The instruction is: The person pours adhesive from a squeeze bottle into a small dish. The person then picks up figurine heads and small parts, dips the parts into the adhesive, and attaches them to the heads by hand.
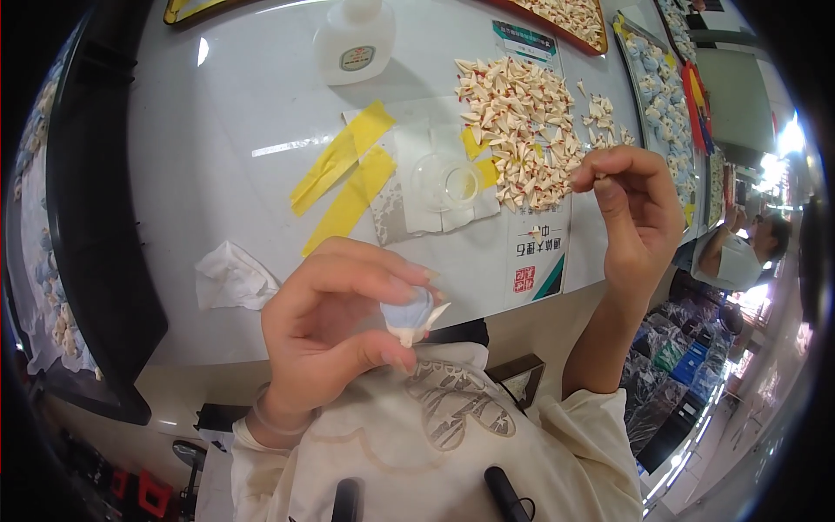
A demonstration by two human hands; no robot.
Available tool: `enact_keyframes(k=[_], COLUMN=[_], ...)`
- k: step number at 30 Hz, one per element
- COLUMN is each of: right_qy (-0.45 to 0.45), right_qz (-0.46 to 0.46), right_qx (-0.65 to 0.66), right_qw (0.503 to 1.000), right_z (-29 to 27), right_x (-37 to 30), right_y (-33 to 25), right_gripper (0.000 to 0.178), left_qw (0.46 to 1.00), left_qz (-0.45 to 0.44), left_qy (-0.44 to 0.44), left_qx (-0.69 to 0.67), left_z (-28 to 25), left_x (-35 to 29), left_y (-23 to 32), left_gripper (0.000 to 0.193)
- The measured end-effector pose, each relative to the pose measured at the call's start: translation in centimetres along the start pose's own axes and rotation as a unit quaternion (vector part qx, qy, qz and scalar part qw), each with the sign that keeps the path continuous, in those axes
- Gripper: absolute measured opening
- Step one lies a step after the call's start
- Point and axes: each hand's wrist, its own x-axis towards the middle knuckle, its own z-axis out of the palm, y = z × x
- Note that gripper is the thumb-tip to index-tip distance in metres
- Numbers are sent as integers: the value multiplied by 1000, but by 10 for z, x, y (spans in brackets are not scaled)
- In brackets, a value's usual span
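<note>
Close to my body, my left hand (335, 304) pinches a small figurine (409, 315) between thumb and fingers. The figurine is pale blue with cream parts, and one pointed cream piece sticks out at its right side. My right hand (631, 204) is raised at the right edge of a heap of small pointed cream pieces (517, 130), many with red ends. Its thumb and fingers are pressed together; whatever is between them is too small to make out. Left of the heap, a small clear round dish (459, 184) sits on a white sheet (422, 148).
Yellow tape strips (344, 161) lie left of the sheet, with a white bottle (355, 43) behind. A crumpled tissue (233, 277) rests near the front edge. Trays of blue figurines (665, 96) line the right side; a black rack (96, 217) stands left. Another person (735, 252) sits far right.
</note>
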Motion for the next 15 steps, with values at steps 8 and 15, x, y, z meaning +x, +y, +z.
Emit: enact_keyframes(k=[8, 15], right_qy=[-33, -124], right_qz=[-55, -8], right_qx=[-55, -116], right_qw=[996, 985], right_z=[17, 38], right_x=[12, 32], right_y=[-11, -30], right_gripper=[17, 17], left_qw=[999, 995], left_qz=[-42, -25], left_qy=[-16, -39], left_qx=[-30, -90], left_z=[2, -3], left_x=[4, 2], left_y=[5, 0], left_gripper=[37, 40])
